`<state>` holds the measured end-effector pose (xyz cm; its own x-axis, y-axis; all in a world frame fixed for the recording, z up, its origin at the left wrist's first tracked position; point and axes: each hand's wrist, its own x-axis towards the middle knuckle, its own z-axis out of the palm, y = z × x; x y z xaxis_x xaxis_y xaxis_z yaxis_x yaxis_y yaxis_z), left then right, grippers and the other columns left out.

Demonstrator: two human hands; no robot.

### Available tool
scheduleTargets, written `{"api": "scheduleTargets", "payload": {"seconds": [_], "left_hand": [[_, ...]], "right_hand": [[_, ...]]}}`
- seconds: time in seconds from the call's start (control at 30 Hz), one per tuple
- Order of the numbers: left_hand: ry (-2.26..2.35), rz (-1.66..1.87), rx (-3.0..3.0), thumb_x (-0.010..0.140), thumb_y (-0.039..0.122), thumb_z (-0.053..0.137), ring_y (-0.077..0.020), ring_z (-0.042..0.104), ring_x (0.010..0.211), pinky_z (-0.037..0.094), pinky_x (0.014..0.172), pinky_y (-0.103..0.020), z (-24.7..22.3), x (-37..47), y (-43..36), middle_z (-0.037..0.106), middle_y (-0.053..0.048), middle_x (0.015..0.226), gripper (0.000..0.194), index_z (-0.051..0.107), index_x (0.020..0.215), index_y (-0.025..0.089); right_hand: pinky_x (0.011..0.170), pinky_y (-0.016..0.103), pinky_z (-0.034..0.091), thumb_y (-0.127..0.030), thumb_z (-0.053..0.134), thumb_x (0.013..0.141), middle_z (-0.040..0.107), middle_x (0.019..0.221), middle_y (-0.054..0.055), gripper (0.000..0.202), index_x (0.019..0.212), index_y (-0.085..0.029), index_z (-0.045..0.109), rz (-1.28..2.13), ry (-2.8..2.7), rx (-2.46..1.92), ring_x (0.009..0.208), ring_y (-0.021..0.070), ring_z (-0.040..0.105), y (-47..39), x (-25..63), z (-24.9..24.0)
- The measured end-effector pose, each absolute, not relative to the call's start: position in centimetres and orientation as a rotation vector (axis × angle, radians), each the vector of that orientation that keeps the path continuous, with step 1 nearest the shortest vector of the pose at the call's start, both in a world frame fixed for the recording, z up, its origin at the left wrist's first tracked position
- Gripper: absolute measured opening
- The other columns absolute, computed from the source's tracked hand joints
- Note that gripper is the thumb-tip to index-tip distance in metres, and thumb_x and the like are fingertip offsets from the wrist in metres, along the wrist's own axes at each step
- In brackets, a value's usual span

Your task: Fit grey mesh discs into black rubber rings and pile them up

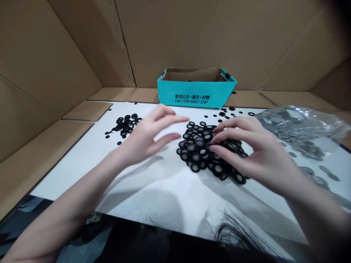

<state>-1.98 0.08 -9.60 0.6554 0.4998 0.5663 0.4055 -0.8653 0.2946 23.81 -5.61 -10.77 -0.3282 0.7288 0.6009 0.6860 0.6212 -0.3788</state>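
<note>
A heap of black rings with pale grey centres (195,157) lies on the white tabletop. My right hand (249,146) reaches over the right side of this heap. Its thumb and forefinger pinch a dark ring (210,144), partly hidden by the fingertips. To the left of the heap my left hand (156,133) hovers above the table, fingers apart and nothing between them. Behind it, a smaller pile of plain black rings (126,125) is partly covered by the hand.
A turquoise open box (196,93) stands at the back. Loose black rings (222,114) are scattered in front of it. On the right, a clear plastic bag (290,122) holds grey discs, with more loose grey discs (315,179) nearby. Cardboard walls (219,40) surround the table.
</note>
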Motion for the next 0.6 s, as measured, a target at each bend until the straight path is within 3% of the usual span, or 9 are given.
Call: {"api": "scheduleTargets", "payload": {"seconds": [0.1, 0.27, 0.43, 0.6], "left_hand": [[1.357, 0.969, 2.692, 0.095, 0.031, 0.053, -0.0217, 0.061, 0.095, 0.052, 0.086, -0.037, -9.9, -4.4, 2.8, 0.06, -0.01, 0.111, 0.033, 0.064, 0.123, 0.017], [2.189, 0.273, 2.423, 0.095, 0.034, 0.045, -0.0368, 0.055, 0.122, 0.049, 0.096, -0.045, -11.1, -8.1, 6.5, 0.057, -0.018, 0.131, 0.044, 0.061, 0.133, 0.016], [2.267, 0.129, 2.278, 0.087, 0.03, 0.057, -0.0364, 0.064, 0.109, 0.052, 0.085, -0.041, -12.3, -9.5, 8.1, 0.07, -0.013, 0.116, 0.028, 0.075, 0.106, 0.022], [2.276, 0.221, 2.24, 0.081, 0.028, 0.063, -0.0321, 0.066, 0.104, 0.051, 0.08, -0.035, -12.7, -9.9, 8.7, 0.073, -0.01, 0.111, 0.023, 0.075, 0.101, 0.024]], "right_hand": [[0.084, 0.051, 0.045, -0.036, 0.068, 0.083, 0.069, 0.094, 0.007, 0.012, 0.077, -0.026, 0.072, -0.035, -2.044, -1.255, 0.094, 0.0302, 0.061, -4.3, 26.4, -11.1], [0.079, 0.054, 0.041, -0.046, 0.069, 0.078, 0.07, 0.098, 0.01, 0.019, 0.081, -0.029, 0.077, -0.127, -2.005, -1.622, 0.098, 0.0373, 0.057, -2.8, 27.9, -12.5], [0.077, 0.046, 0.037, -0.046, 0.065, 0.082, 0.07, 0.106, 0.013, 0.027, 0.096, -0.027, 0.077, -0.159, -1.987, -1.843, 0.1, 0.0366, 0.054, -3.8, 27.9, -11.6], [0.073, 0.042, 0.035, -0.046, 0.059, 0.085, 0.07, 0.109, 0.013, 0.03, 0.095, -0.026, 0.078, -0.253, -1.918, -2.206, 0.101, 0.0356, 0.054, -7.0, 31.7, -12.1]]}}
